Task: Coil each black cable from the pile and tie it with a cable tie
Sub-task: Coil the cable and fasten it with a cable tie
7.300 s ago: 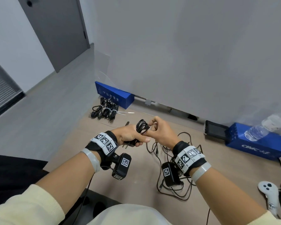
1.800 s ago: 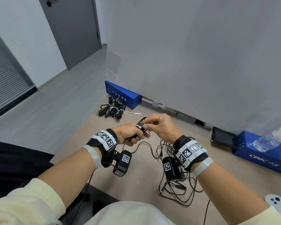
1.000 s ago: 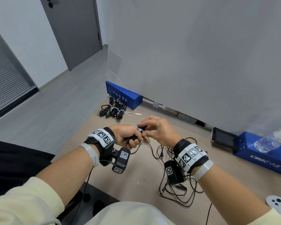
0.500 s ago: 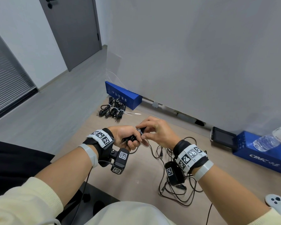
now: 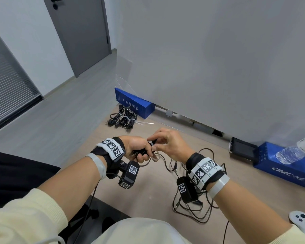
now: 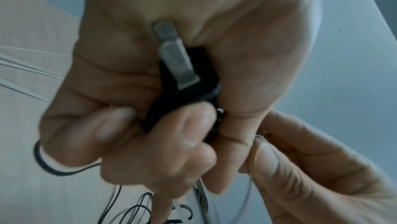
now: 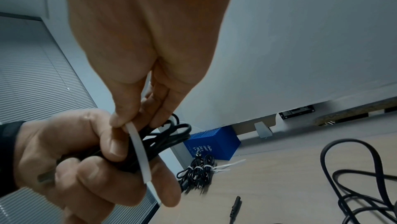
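The wooden table fills the lower middle of the head view, under a grey wall. At its right edge lies a blue box with a water bottle on it; a second blue box stands at centre, against the wall. Just in front of that box sit the tied bundles, black coils banded in white. The loose pile of black cables sprawls at lower centre right, under the right wrist. At centre the left hand is closed in a fist around the coiled cable, its metal plug prongs showing against the palm in the left wrist view. The right hand pinches the white cable tie between thumb and fingertips; the strap drapes across the coil and over the left fingers.
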`<state>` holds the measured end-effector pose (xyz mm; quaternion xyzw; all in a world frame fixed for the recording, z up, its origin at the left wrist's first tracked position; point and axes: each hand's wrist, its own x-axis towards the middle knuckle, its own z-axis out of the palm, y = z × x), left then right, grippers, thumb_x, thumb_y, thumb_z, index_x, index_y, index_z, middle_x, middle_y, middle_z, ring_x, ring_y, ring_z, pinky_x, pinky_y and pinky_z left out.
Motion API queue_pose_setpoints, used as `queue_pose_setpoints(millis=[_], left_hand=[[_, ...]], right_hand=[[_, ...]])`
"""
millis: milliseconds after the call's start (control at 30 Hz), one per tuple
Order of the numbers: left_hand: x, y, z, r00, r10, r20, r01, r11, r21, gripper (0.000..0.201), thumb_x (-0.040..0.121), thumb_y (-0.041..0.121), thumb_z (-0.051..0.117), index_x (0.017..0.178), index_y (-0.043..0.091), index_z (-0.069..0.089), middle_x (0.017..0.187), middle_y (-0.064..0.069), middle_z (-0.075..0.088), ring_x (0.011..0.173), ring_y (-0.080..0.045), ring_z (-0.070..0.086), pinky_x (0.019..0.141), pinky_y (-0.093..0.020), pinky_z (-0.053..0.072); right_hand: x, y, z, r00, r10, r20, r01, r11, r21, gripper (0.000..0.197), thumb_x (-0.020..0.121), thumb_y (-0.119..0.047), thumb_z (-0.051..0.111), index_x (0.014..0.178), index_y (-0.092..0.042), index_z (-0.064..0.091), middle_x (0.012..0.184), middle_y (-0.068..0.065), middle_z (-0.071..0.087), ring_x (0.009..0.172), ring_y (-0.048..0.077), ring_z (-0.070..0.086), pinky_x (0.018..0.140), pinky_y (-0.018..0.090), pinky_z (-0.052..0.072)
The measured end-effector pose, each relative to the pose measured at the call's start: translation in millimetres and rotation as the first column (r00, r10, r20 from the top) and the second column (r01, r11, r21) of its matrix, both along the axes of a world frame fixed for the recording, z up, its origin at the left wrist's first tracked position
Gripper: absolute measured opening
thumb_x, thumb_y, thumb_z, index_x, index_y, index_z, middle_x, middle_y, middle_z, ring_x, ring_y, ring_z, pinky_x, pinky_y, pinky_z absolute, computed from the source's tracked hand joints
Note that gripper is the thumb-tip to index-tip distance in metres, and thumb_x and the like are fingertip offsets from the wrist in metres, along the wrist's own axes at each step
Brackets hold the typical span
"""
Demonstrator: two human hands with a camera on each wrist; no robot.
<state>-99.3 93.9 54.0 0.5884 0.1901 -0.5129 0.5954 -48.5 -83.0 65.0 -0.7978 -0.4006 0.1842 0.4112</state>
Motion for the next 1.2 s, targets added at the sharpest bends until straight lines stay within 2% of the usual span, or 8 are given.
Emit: queue_pose_setpoints(millis=[100,233,367,600,767,900,1033,1200], left_hand=[[0.7,-0.2,1.2,1.0,-0.005,0.012,0.004,0.999,0.041,0.024,0.097,0.011,0.04,0.111,0.008,0.059,0.055,0.005,0.045,0.04,-0.005,0.037,0.044,-0.017,0.025],[2.0,-1.9,-0.5,0.999,-0.022,0.032,0.018,0.99,0.137,0.026,0.097,0.011,0.043,0.118,0.009,0.058,0.055,0.006,0.045,0.042,-0.005,0.035,0.046,-0.018,0.025],[1.6,-4.6,0.2,0.998,-0.03,0.058,0.018,0.981,0.191,0.022,0.097,0.011,0.045,0.112,0.01,0.061,0.056,0.005,0.045,0.044,-0.006,0.035,0.051,-0.021,0.024],[0.3,-8.3,0.4,0.996,0.001,0.091,-0.022,0.975,0.222,0.02,0.096,0.01,0.048,0.109,0.009,0.063,0.057,0.005,0.044,0.046,-0.007,0.035,0.052,-0.021,0.028],[-1.1,-12.5,0.9,0.993,-0.007,0.121,-0.025,0.966,0.257,0.015,0.097,0.01,0.048,0.102,0.01,0.063,0.056,0.004,0.043,0.044,-0.007,0.033,0.05,-0.021,0.03],[-0.6,-14.1,1.7,0.981,-0.033,0.192,-0.014,0.971,0.238,0.004,0.094,0.016,0.065,0.094,0.012,0.063,0.057,0.003,0.043,0.046,-0.009,0.032,0.051,-0.023,0.028],[-1.4,-12.2,1.0,0.971,-0.068,0.23,0.017,0.976,0.218,0.023,0.085,0.018,0.077,0.077,0.017,0.056,0.057,0.004,0.041,0.048,-0.008,0.031,0.051,-0.022,0.028],[-1.8,-15.1,2.3,0.969,-0.064,0.237,0.001,0.966,0.257,0.023,0.085,0.029,0.078,0.077,0.016,0.06,0.056,0.005,0.04,0.047,-0.008,0.031,0.047,-0.021,0.028]], right_hand=[[-1.3,2.5,1.8,1.0,-0.027,0.002,0.027,1.0,-0.002,0.025,0.082,-0.006,0.079,0.105,-0.015,0.077,0.101,-0.004,0.066,0.084,0.01,0.066,0.082,0.03,0.057],[-3.5,4.8,2.9,0.999,-0.045,0.025,0.045,0.999,-0.021,0.019,0.082,-0.007,0.079,0.099,-0.015,0.078,0.098,-0.004,0.066,0.076,0.003,0.063,0.075,0.02,0.055],[-4.1,7.5,2.7,0.996,-0.069,0.059,0.072,0.996,-0.043,0.013,0.083,-0.008,0.079,0.094,-0.015,0.077,0.093,-0.004,0.067,0.073,0.002,0.06,0.071,0.018,0.052],[-2.3,6.7,2.1,0.993,-0.112,-0.025,0.112,0.994,-0.001,0.007,0.084,-0.007,0.077,0.085,-0.012,0.072,0.084,0.002,0.072,0.075,0.017,0.069,0.074,0.036,0.059],[-0.4,5.2,2.4,0.986,-0.126,-0.112,0.127,0.992,0.004,0.008,0.086,-0.007,0.076,0.085,-0.013,0.07,0.082,0.005,0.074,0.074,0.02,0.071,0.073,0.037,0.061],[1.9,6.4,5.1,0.971,-0.194,-0.141,0.196,0.981,0.0,0.01,0.088,-0.008,0.074,0.083,-0.016,0.069,0.078,0.005,0.072,0.065,0.018,0.069,0.068,0.034,0.061],[1.9,7.8,6.8,0.961,-0.227,-0.16,0.23,0.973,0.0,0.012,0.089,-0.008,0.073,0.083,-0.016,0.068,0.071,0.003,0.069,0.059,0.012,0.064,0.065,0.032,0.059],[0.9,6.8,6.4,0.957,-0.236,-0.166,0.24,0.971,-0.002,0.008,0.09,-0.008,0.073,0.085,-0.014,0.069,0.08,0.011,0.073,0.061,0.015,0.066,0.069,0.038,0.062]])
